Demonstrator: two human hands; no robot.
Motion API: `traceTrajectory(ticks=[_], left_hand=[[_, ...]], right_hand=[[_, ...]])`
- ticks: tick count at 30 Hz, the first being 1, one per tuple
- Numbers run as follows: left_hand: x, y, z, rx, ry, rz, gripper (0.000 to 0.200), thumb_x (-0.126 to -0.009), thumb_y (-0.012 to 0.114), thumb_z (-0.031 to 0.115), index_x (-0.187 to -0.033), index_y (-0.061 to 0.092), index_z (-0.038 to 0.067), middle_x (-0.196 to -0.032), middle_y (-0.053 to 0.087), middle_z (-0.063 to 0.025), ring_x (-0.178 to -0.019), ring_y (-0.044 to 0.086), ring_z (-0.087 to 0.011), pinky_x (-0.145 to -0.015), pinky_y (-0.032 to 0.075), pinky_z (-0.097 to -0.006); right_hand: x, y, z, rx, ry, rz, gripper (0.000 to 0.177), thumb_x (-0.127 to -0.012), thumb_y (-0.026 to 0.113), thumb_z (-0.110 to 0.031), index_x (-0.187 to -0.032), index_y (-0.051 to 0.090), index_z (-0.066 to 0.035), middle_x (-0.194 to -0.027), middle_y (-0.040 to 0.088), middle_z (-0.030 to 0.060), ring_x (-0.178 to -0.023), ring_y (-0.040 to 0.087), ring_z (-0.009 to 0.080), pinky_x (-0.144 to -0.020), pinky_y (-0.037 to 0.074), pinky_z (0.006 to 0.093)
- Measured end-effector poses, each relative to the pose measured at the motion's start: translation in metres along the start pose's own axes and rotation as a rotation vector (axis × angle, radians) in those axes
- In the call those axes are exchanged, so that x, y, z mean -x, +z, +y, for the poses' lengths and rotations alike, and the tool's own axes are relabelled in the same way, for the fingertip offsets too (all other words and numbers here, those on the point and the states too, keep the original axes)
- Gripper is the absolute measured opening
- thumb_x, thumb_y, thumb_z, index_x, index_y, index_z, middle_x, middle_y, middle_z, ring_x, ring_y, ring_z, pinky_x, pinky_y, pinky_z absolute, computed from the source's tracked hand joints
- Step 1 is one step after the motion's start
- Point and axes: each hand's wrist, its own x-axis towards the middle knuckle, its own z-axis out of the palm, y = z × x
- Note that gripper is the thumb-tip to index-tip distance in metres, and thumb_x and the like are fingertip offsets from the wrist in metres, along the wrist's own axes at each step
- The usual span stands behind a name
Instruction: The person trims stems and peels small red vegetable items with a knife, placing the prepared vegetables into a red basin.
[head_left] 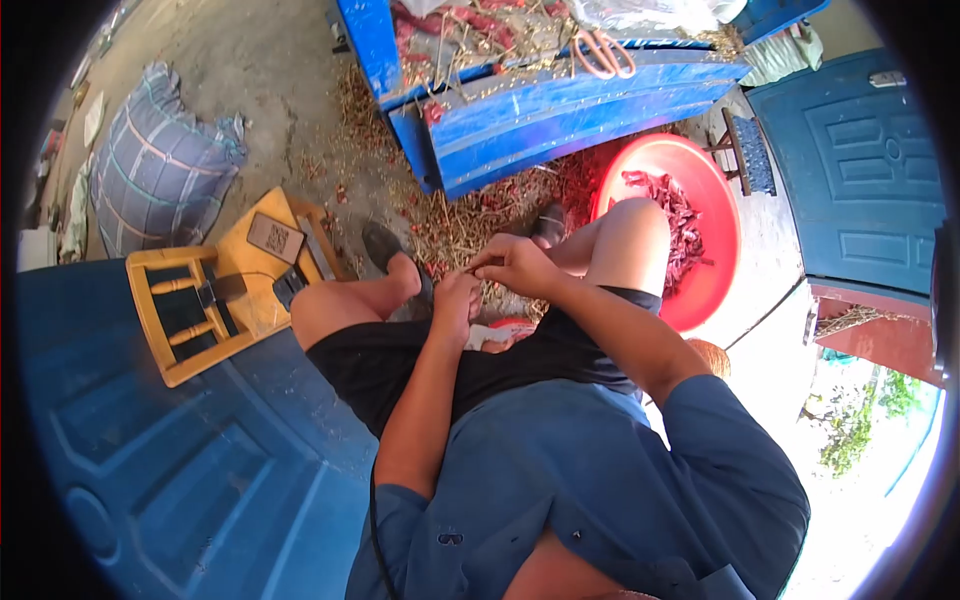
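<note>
My left hand (456, 303) and my right hand (518, 266) meet above my lap, between my knees. Both are closed, with fingertips pinched close together. Something small and dark shows at the fingertips, too small to name. Beyond them, dry stems and red bits (455, 235) litter the floor around my feet. To the right of my right knee stands a red basin (722, 215) holding dark red dried pods (680, 215). Below my hands, a white and red item (490, 335) is partly hidden.
A blue metal cart (570, 120) stands ahead, with pink-handled scissors (603, 54) on its edge. At left are a wooden chair (250, 300) bearing a phone-like object (275, 237) and a stuffed checked sack (160, 170). A small stool (750, 155) sits near a blue door (850, 170).
</note>
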Motion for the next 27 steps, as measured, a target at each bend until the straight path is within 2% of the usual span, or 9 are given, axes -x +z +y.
traceTrajectory(ticks=[2, 5, 7, 8, 10, 14, 16, 20, 27], left_hand=[[0.005, 0.003, -0.002, -0.045, 0.011, -0.027, 0.011, -0.087, 0.054, 0.008, -0.097, 0.058, 0.006, -0.06, 0.04, 0.006, -0.045, 0.036, -0.004, -0.041, 0.028, -0.0203], [0.005, -0.003, -0.013, -0.086, 0.007, -0.018, 0.014, -0.088, 0.054, 0.008, -0.1, 0.06, 0.003, -0.061, 0.041, 0.0062, -0.048, 0.036, -0.0032, -0.042, 0.029, -0.0193], [0.002, -0.005, -0.015, -0.115, -0.016, -0.008, 0.014, -0.088, 0.053, 0.008, -0.099, 0.062, 0.003, -0.063, 0.042, 0.0063, -0.05, 0.037, -0.0023, -0.044, 0.03, -0.019], [-0.003, -0.006, -0.017, -0.108, -0.008, -0.014, 0.014, -0.088, 0.053, 0.008, -0.099, 0.062, 0.003, -0.063, 0.042, 0.0063, -0.05, 0.037, -0.0023, -0.044, 0.03, -0.019], [-0.013, -0.005, -0.023, -0.126, 0.021, -0.058, 0.014, -0.088, 0.053, 0.007, -0.098, 0.063, 0.003, -0.062, 0.041, 0.0065, -0.049, 0.036, -0.0025, -0.043, 0.03, -0.0196], [-0.009, 0.015, -0.017, -0.209, -0.019, -0.044, 0.015, -0.085, 0.053, 0.008, -0.096, 0.063, 0.003, -0.059, 0.04, 0.0064, -0.046, 0.035, -0.0039, -0.041, 0.027, -0.0211], [-0.013, 0.015, -0.02, -0.212, -0.024, -0.056, 0.015, -0.085, 0.053, 0.008, -0.096, 0.063, 0.004, -0.059, 0.041, 0.0063, -0.045, 0.035, -0.0043, -0.041, 0.027, -0.0212], [-0.004, 0.003, -0.016, -0.18, -0.006, -0.085, 0.013, -0.085, 0.053, 0.008, -0.095, 0.061, 0.005, -0.061, 0.043, 0.0062, -0.047, 0.037, -0.0042, -0.041, 0.028, -0.021], [0.013, -0.018, -0.002, -0.061, 0.065, 0.057, 0.011, -0.088, 0.053, 0.007, -0.091, 0.063, 0.006, -0.06, 0.042, 0.0074, -0.045, 0.035, -0.0029, -0.041, 0.027, -0.0203]], right_hand=[[0.006, -0.029, -0.021, 0.096, 0.045, 0.121, 0.02, -0.079, 0.077, -0.012, -0.098, 0.074, -0.007, -0.087, 0.068, 0.0125, -0.089, 0.066, 0.0254, -0.082, 0.052, 0.0363], [0.026, -0.107, -0.029, -0.41, 0.02, 0.386, 0.017, -0.09, 0.067, -0.002, -0.106, 0.07, -0.001, -0.098, 0.069, 0.0061, -0.088, 0.065, 0.0143, -0.081, 0.052, 0.027], [0.067, -0.175, -0.042, 0.099, 0.084, 0.718, 0.015, -0.09, 0.067, -0.003, -0.105, 0.069, 0.0, -0.095, 0.069, 0.0056, -0.085, 0.064, 0.0117, -0.079, 0.052, 0.0261], [0.094, -0.209, -0.022, 0.184, 0.103, 0.805, 0.019, -0.091, 0.067, -0.01, -0.108, 0.069, -0.002, -0.1, 0.07, 0.0056, -0.089, 0.065, 0.0136, -0.08, 0.052, 0.0276], [0.14, -0.248, -0.026, 0.911, 0.25, 0.838, 0.025, -0.091, 0.067, -0.015, -0.113, 0.069, -0.002, -0.105, 0.07, 0.007, -0.093, 0.066, 0.0155, -0.081, 0.053, 0.0293], [0.113, -0.242, -0.046, 0.543, 0.183, 0.871, 0.03, -0.09, 0.068, -0.017, -0.116, 0.068, 0.0, -0.107, 0.071, 0.0088, -0.093, 0.067, 0.0154, -0.083, 0.052, 0.0292], [0.055, -0.217, -0.079, 0.189, 0.117, 0.811, 0.026, -0.092, 0.068, -0.013, -0.115, 0.069, -0.001, -0.103, 0.07, 0.0047, -0.09, 0.064, 0.0089, -0.082, 0.051, 0.0246], [-0.067, -0.178, -0.12, 0.056, -0.157, 0.572, 0.019, -0.094, 0.067, -0.01, -0.11, 0.07, 0.001, -0.096, 0.068, 0.0026, -0.086, 0.06, 0.0069, -0.079, 0.049, 0.023], [-0.207, -0.137, -0.176, 0.925, -0.369, 0.654, 0.028, -0.089, 0.066, -0.03, -0.11, 0.069, -0.012, -0.104, 0.069, 0.016, -0.094, 0.067, 0.0341, -0.085, 0.053, 0.0406]])
